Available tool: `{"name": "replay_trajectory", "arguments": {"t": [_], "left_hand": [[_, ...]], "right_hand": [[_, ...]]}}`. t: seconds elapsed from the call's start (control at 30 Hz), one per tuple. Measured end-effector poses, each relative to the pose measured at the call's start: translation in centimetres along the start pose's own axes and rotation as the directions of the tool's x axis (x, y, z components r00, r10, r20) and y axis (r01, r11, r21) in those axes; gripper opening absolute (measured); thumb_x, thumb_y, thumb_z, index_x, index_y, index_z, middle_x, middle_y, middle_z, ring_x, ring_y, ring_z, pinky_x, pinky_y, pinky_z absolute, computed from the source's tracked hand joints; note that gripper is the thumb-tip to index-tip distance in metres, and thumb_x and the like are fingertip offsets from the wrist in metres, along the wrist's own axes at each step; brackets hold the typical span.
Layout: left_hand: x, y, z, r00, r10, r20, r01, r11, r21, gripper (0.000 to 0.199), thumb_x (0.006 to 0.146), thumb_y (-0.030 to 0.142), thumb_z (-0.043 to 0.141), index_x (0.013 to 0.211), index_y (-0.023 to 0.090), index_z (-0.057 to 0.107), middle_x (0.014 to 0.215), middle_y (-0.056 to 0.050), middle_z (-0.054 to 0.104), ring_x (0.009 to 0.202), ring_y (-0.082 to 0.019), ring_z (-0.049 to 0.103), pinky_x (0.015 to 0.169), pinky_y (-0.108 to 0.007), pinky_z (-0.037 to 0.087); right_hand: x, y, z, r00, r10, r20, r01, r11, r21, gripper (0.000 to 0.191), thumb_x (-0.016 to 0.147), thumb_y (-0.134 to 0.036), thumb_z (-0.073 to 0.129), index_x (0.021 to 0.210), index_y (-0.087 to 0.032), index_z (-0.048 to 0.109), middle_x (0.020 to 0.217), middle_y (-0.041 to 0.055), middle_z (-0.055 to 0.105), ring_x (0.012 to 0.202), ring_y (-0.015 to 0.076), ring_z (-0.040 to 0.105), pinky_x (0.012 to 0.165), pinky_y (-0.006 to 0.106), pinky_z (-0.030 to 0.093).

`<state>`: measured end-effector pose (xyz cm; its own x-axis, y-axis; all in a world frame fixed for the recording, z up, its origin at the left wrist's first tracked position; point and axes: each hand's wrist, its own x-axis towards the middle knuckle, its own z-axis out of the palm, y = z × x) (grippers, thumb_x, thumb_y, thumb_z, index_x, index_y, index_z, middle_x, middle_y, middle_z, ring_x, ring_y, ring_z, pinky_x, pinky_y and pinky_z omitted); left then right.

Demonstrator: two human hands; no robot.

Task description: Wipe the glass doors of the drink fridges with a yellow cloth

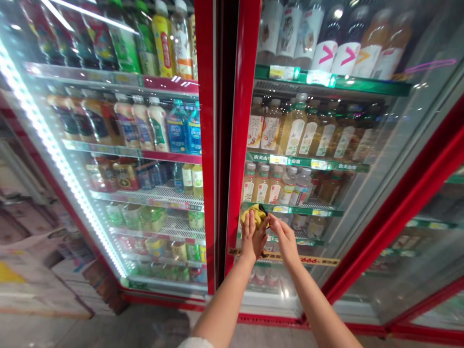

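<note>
White sleeve (195, 343) nearest; left hand (253, 238), fingers extended, lies on yellow cloth (259, 216) against glass door (266, 296); right hand (285, 237) fingers bent, grip unclear. Probably best: even pressure.

The left hand (253, 241) lies, fingers extended, over a yellow cloth (258, 212), low by the left edge of a red-framed door (243, 106). The right hand (286, 238) reaches the cloth's right edge. Bottles (297, 128) line the shelves (353, 167) behind the glass.

Bottles (296, 133) on green-edged shelves (377, 87)
</note>
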<state>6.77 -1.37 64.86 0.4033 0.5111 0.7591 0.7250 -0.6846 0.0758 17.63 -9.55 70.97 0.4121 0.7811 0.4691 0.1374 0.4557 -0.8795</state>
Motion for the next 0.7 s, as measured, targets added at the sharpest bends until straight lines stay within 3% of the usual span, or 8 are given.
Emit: {"name": "replay_trajectory", "arguments": {"t": [0.13,0.27,0.37,0.47,0.53,0.6,0.7], "left_hand": [[-0.4,-0.7,0.5,1.0,0.007,-0.002,-0.007,0.999,0.032,0.083,0.092,0.006,0.055,0.161,0.037,0.022,0.171,-0.008,0.016,0.155,-0.032,0.026,0.123,-0.058,0.035],[-1.4,-2.9,-1.8,0.999,0.037,-0.003,-0.037,0.999,0.034,0.076,0.093,0.002,0.046,0.159,0.035,0.03,0.168,-0.002,0.031,0.154,-0.022,0.03,0.125,-0.043,0.035],[-1.8,-3.9,-3.4,0.999,-0.012,-0.043,0.015,0.998,0.062,0.074,0.093,0.002,0.042,0.16,0.029,0.029,0.169,-0.005,0.028,0.156,-0.023,0.024,0.127,-0.045,0.032],[-1.2,-4.2,-3.3,0.993,-0.081,-0.09,0.089,0.992,0.089,0.076,0.093,0.011,0.05,0.163,0.019,0.021,0.171,-0.014,0.015,0.158,-0.033,0.012,0.126,-0.056,0.029],[-0.7,-4.4,-2.3,0.986,-0.111,-0.126,0.125,0.986,0.109,0.084,0.09,0.02,0.061,0.163,0.017,0.019,0.171,-0.018,0.01,0.157,-0.039,0.009,0.124,-0.063,0.029],[-0.6,-4.7,-1.0,0.978,-0.132,-0.164,0.154,0.98,0.129,0.09,0.087,0.022,0.067,0.163,0.019,0.02,0.171,-0.019,0.01,0.156,-0.041,0.01,0.124,-0.063,0.029],[-2.0,-5.3,0.9,0.966,-0.17,-0.195,0.2,0.97,0.142,0.091,0.085,0.013,0.065,0.163,0.024,0.017,0.171,-0.019,0.01,0.156,-0.04,0.016,0.123,-0.061,0.032]], "right_hand": [[0.0,-0.8,-2.9,0.988,0.036,-0.153,-0.04,0.999,-0.021,0.056,0.083,-0.063,0.068,0.116,-0.018,0.077,0.122,0.016,0.075,0.115,0.0332,0.071,0.101,0.055,0.055],[-0.4,-1.2,-4.6,0.978,0.057,-0.199,-0.057,0.998,0.006,0.051,0.083,-0.059,0.068,0.111,-0.018,0.078,0.111,0.0156,0.079,0.102,0.0309,0.076,0.089,0.05,0.061],[-0.2,-1.2,-5.0,0.98,0.05,-0.191,-0.055,0.998,-0.02,0.049,0.085,-0.056,0.066,0.112,-0.017,0.078,0.108,0.0153,0.079,0.099,0.0306,0.076,0.086,0.049,0.062],[0.7,-1.3,-5.3,0.983,-0.072,-0.171,0.033,0.975,-0.222,0.044,0.089,-0.051,0.06,0.111,-0.017,0.078,0.11,0.0153,0.079,0.102,0.0313,0.075,0.091,0.051,0.06],[1.4,-1.5,-5.5,0.96,-0.254,-0.113,0.19,0.895,-0.403,0.038,0.093,-0.045,0.056,0.112,-0.019,0.078,0.116,0.0138,0.077,0.11,0.0307,0.072,0.1,0.053,0.055],[2.0,-1.6,-5.6,0.903,-0.429,-0.014,0.354,0.763,-0.54,0.035,0.096,-0.036,0.051,0.117,-0.023,0.076,0.127,0.0119,0.073,0.126,0.03,0.064,0.109,0.055,0.049],[2.0,-1.1,-5.5,0.843,-0.517,0.151,0.476,0.583,-0.658,0.037,0.099,-0.024,0.047,0.129,-0.026,0.069,0.148,0.01,0.06,0.149,0.0301,0.041,0.116,0.059,0.042]]}}
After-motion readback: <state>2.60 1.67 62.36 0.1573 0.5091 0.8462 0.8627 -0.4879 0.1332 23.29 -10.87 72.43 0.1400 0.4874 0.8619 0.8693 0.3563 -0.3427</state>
